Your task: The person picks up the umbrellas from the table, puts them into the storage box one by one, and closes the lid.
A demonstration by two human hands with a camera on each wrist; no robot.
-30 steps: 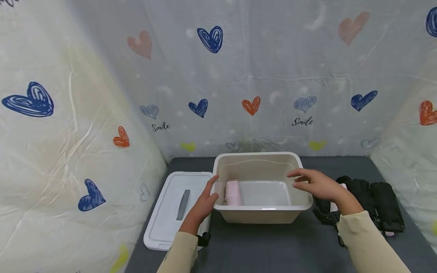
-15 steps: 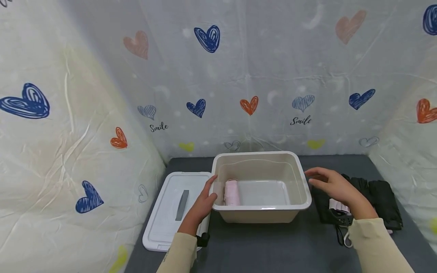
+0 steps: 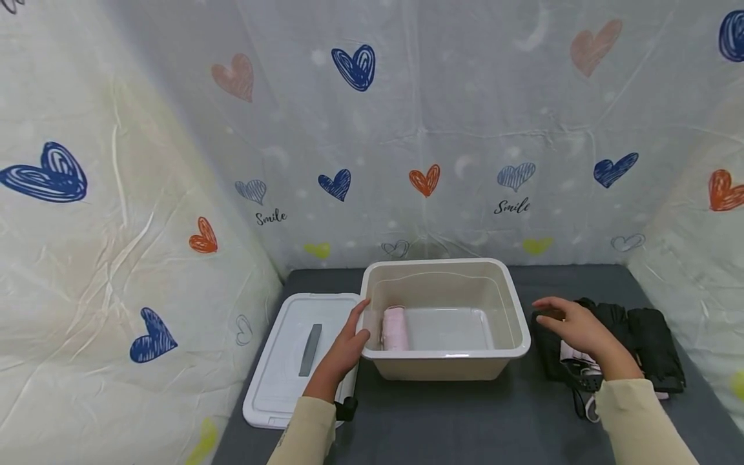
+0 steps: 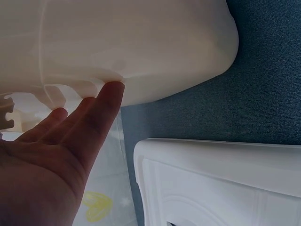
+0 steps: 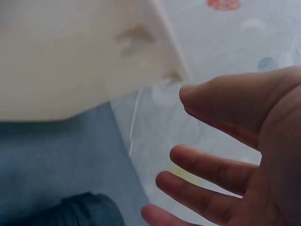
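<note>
A beige storage bin (image 3: pixel 440 369) with a white rim stands on the dark table. Inside it, against the left wall, lies a rolled pink cloth bundle (image 3: pixel 396 328). My left hand (image 3: pixel 347 341) rests on the bin's left side; in the left wrist view its extended fingertips (image 4: pixel 113 89) touch the outer wall below the rim. My right hand (image 3: pixel 581 328) hovers off the bin's right side, holding nothing, fingers spread and relaxed. Under and beside it are folded black items (image 3: pixel 657 349), with a pale pink patch and a light cord loop (image 3: pixel 591 408); their kind is unclear.
A white lid (image 3: pixel 276 381) with a grey handle (image 3: pixel 310 349) lies left of the bin, close to my left forearm. The dark table (image 3: pixel 442 426) extends in front of the bin. Heart-printed sheeting (image 3: pixel 424 129) encloses the back and both sides.
My right hand has moved from over the bin's right rim, out to the right and slightly down, above the black items. My left hand has stayed on the bin.
</note>
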